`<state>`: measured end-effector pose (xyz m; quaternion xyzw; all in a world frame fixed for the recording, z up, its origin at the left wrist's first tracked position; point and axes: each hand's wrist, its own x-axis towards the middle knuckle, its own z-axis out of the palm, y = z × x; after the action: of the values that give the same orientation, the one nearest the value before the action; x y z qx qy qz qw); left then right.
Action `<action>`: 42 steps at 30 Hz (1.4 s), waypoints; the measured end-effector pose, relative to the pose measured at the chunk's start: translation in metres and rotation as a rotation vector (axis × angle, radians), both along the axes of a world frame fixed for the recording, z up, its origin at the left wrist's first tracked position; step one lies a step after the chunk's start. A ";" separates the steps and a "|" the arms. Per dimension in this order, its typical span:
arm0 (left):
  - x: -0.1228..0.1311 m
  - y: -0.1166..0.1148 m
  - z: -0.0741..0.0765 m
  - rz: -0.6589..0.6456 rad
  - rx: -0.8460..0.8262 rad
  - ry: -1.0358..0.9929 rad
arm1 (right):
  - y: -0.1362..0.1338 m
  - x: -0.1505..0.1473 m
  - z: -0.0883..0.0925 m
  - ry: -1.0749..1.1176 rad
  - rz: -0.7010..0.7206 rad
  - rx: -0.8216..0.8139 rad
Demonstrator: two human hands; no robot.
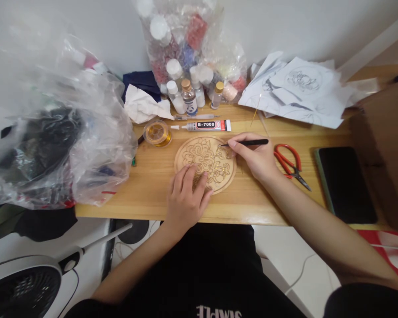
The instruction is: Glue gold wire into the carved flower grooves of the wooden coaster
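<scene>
A round wooden plaque [180, 160] with a raised floral outline in gold wire lies flat on the table. My left hand [187, 194] rests on its lower left part, fingers spread. In my right hand [255, 157] are black tweezers [257, 142], pinched between thumb and fingers. Their tip meets the plaque's upper right part, at the wire pattern; whether it grips a piece of wire is too small to tell. Above the plaque lies a B-7000 glue tube [207, 125], and a spool of gold wire [157, 134] sits at its upper left.
Red-handled pliers [288, 161] and a phone [346, 183] lie to the right. Papers with drawings [295, 90], small bottles [189, 97] and a crumpled tissue [144, 104] stand along the back. A plastic bag [99, 132] covers the left side; a fan [23, 282] is below it.
</scene>
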<state>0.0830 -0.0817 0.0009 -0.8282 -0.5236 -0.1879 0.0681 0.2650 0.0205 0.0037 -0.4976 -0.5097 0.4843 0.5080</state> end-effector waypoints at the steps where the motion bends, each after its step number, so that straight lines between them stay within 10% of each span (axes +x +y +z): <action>1: 0.000 0.000 0.000 0.001 0.007 0.012 | 0.000 0.000 0.000 -0.001 -0.002 0.002; 42: -0.002 0.001 -0.002 -0.007 -0.058 -0.120 | 0.001 0.003 -0.008 0.011 -0.007 0.032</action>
<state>0.0812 -0.0809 -0.0015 -0.8188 -0.5291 -0.2223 0.0117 0.2677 0.0218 -0.0042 -0.4886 -0.5128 0.4772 0.5202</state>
